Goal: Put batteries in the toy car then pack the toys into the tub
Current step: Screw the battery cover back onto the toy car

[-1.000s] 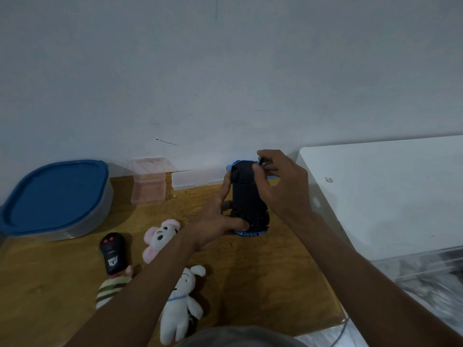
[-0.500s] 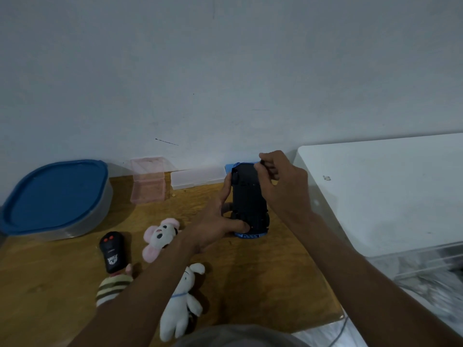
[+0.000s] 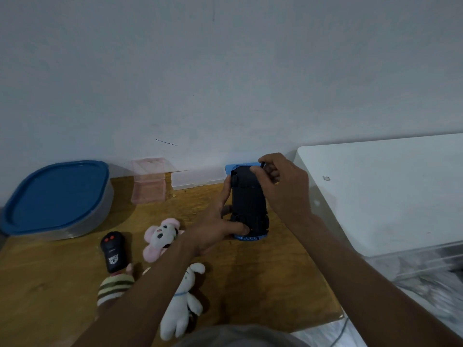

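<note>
I hold the toy car (image 3: 248, 204) upside down above the wooden table (image 3: 275, 276), its black underside facing me and blue body edges showing at both ends. My left hand (image 3: 217, 226) grips its left side and near end. My right hand (image 3: 280, 186) curls over the far right corner, fingertips pinching at the car's far end; what they pinch is too small to tell. The tub (image 3: 57, 199), grey with a blue lid on, stands at the left. No batteries are visible.
A black remote (image 3: 113, 251), a pink-eared plush (image 3: 161, 237), a striped plush (image 3: 114, 288) and a white bunny plush (image 3: 181, 299) lie near me. A pink clear box (image 3: 149, 186) and a clear case (image 3: 198, 180) stand by the wall. A white surface (image 3: 385, 194) is at the right.
The car and both hands have stayed nearly in place; my right fingers have shifted slightly at the car's far end.
</note>
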Action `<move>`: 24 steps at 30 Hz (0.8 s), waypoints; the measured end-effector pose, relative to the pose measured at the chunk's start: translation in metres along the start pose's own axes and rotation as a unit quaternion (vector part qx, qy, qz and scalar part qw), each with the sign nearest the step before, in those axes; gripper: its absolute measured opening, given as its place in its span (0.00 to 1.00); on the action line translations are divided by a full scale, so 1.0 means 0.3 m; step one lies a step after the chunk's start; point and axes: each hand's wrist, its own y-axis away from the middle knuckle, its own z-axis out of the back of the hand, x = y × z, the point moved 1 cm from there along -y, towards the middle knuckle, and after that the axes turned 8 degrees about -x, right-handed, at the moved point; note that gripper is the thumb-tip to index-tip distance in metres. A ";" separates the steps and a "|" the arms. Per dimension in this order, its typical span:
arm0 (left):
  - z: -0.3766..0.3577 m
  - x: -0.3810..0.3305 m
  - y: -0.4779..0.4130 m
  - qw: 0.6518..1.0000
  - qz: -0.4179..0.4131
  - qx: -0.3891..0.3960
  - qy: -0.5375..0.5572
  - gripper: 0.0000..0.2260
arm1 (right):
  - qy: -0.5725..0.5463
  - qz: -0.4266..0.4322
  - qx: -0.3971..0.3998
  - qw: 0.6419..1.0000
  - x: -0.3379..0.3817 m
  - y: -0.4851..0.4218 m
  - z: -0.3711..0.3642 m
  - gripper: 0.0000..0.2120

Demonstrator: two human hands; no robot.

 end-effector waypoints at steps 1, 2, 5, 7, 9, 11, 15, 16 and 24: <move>0.000 0.006 0.002 1.000 0.000 0.001 -0.001 0.52 | -0.001 -0.024 0.000 1.000 0.000 0.003 0.002 0.07; -0.001 0.011 0.005 1.000 0.001 0.002 -0.002 0.52 | -0.006 -0.049 -0.001 0.999 0.000 0.007 0.006 0.07; -0.007 0.029 0.013 1.000 0.010 0.000 0.002 0.52 | -0.028 -0.119 -0.003 0.993 0.000 0.017 0.029 0.06; -0.016 0.048 0.018 1.000 0.012 -0.008 0.008 0.52 | -0.036 -0.145 -0.007 0.989 0.000 0.022 0.046 0.07; -0.026 0.070 0.024 1.000 0.014 -0.014 0.016 0.51 | -0.033 -0.164 -0.015 0.986 -0.007 0.028 0.060 0.09; -0.033 0.098 0.030 0.999 0.021 -0.019 0.024 0.52 | -0.032 -0.195 -0.013 0.980 -0.026 0.041 0.069 0.08; -0.050 0.150 0.049 0.998 0.037 -0.032 0.027 0.53 | -0.025 -0.242 0.035 0.969 -0.083 0.092 0.094 0.09; -0.057 0.160 0.055 0.998 0.044 -0.032 0.030 0.53 | -0.004 -0.251 0.056 0.966 -0.098 0.108 0.103 0.11; -0.134 0.219 0.099 0.995 0.076 -0.041 0.038 0.54 | 0.107 -0.350 0.246 0.897 -0.220 0.315 0.170 0.12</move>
